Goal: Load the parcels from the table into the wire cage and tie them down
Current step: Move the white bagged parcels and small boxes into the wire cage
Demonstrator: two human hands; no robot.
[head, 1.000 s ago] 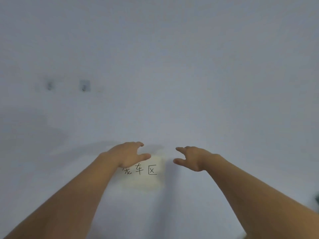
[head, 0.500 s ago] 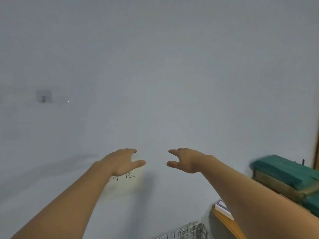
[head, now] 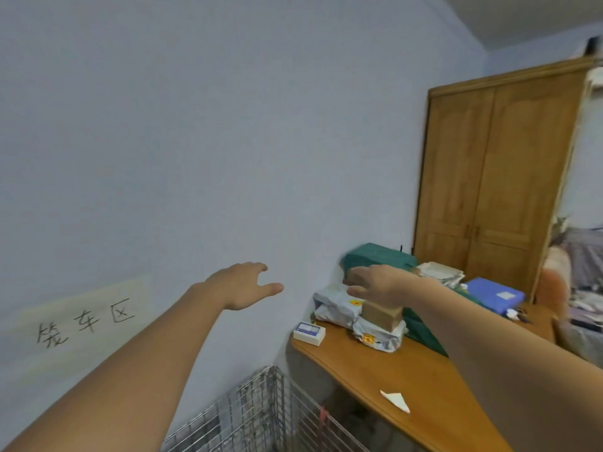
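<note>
Silver wire mesh cage stands low at six o'clock, its top corner pushed against the pale blue wall, with the curved front edge of the orange wooden table just beside it at five o'clock. A scrap of white folded paper lies near that edge on bare tabletop. Both bare arms reach out over the cage. The left hand hangs in open air before the wall, fingers spread loose, thumb out, holding nothing. The right hand hovers at three o'clock over the parcels, fingers relaxed and parted; whether it touches the brown cardboard box beneath it I cannot tell. That box sits on grey plastic mailer bags, a small white and blue carton beside them at the table's end. Behind them are a dark green wrapped bundle, white packets and a blue flat parcel. A handwritten paper sign hangs at nine o'clock. Farthest, a tall wooden wardrobe closes off two o'clock.
</note>
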